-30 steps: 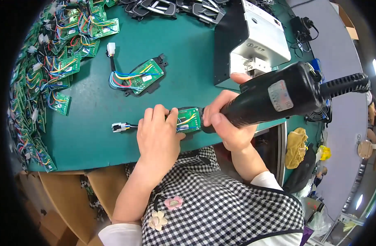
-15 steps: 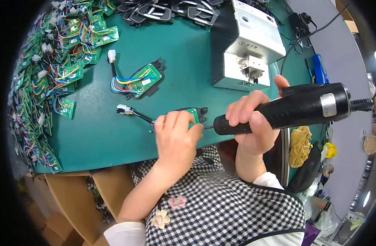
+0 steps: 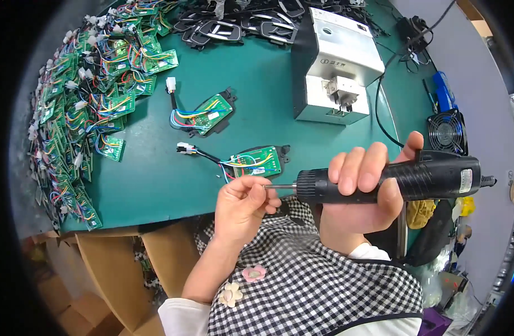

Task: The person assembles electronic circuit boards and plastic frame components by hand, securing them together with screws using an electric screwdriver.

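My right hand (image 3: 369,190) wraps round a black electric screwdriver (image 3: 430,178), held level with its bit pointing left. At the tip of the bit, the fingers of my left hand (image 3: 243,204) are pinched together; whatever sits between them is too small to make out. Just beyond my left hand lies a green circuit board (image 3: 257,161) on a black plastic frame, its coloured wires leading left to a black and white connector (image 3: 186,148). A second wired board (image 3: 211,115) on a similar frame rests farther back, with a white connector (image 3: 171,85).
A silver and black machine (image 3: 338,67) stands at the back right. Many wired circuit boards (image 3: 108,101) are heaped along the left. Black plastic frames (image 3: 223,31) pile up at the back. A small fan (image 3: 446,132) and a blue object (image 3: 444,89) are at right.
My left hand has come off the near board and drawn back to the screwdriver's bit. The screwdriver has shifted nearer to me, uncovering the board.
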{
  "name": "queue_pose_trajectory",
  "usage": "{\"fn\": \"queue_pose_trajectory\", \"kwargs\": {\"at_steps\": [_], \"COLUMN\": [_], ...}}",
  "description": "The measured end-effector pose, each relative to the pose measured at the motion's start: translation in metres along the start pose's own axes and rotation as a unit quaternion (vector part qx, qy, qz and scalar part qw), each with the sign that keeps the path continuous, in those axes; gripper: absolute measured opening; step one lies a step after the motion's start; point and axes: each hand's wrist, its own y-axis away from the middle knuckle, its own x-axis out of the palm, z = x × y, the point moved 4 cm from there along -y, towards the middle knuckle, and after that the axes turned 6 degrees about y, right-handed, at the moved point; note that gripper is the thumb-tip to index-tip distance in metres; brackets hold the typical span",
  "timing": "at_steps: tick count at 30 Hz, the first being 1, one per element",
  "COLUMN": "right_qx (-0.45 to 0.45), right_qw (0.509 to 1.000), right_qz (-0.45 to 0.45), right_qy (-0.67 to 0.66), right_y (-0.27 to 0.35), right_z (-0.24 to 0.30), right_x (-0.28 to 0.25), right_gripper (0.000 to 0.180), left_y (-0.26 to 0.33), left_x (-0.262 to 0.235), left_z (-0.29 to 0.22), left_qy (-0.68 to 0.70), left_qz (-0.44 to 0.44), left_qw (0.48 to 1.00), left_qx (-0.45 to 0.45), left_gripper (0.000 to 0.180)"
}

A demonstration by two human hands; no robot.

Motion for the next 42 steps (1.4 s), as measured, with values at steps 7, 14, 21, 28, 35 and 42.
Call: {"fn": "queue_pose_trajectory", "kwargs": {"at_steps": [7,14,21,28,35,42], "right_qx": [0.005,-0.017,0.040,0.104,0.035,-0.200], "right_qw": [1.000,0.997,0.962,0.952,0.914,0.965], "right_qz": [-0.006,-0.052,0.030,0.078,0.330,0.009], "right_qy": [0.029,0.052,0.268,0.279,0.233,0.167], "right_y": [0.004,-0.007,-0.008,-0.013,-0.017,-0.092], "right_z": [-0.002,-0.004,-0.045,-0.059,-0.068,0.017], "right_x": [0.008,-0.008,-0.015,-0.023,-0.011,-0.037], "right_gripper": [0.068,0.062,0.075,0.071,0.058,0.071], "left_y": [0.007,0.003,-0.024,-0.030,-0.031,-0.043], "left_x": [0.000,0.021,-0.006,-0.004,-0.001,0.008], "left_z": [0.001,-0.046,-0.043,-0.044,-0.043,-0.031], "left_qy": [-0.068,-0.682,-0.824,-0.803,-0.785,-0.776], "left_qz": [-0.008,-0.010,0.060,0.045,0.042,0.041], "left_qw": [0.997,0.668,0.519,0.568,0.584,0.582], "left_qx": [0.033,0.298,0.219,0.173,0.199,0.238], "left_gripper": [0.019,0.080,0.056,0.057,0.053,0.048]}}
